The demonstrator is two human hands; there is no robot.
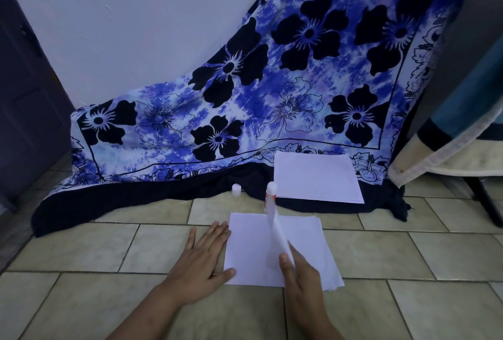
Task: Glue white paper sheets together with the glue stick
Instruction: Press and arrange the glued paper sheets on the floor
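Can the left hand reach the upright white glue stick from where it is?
Probably yes. The left hand lies flat, gripping nothing; only bare floor tiles and flat white paper lie between it and the upright white glue stick.

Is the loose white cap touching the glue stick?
Apart. The head view shows dark cloth between the cap and the upright glue stick.

- A near stack (253,255) of white sheets is laid flat on the tiled floor (163,244), its edges fanned slightly rightward.
- A raised sheet (276,233) is held edge-on above it, blurred.
- A far stack (315,176) is laid flat on dark cloth (136,209).
- The glue stick (270,194), white and red-labelled, is stood upright between the stacks, with a white cap (236,190) to its left.
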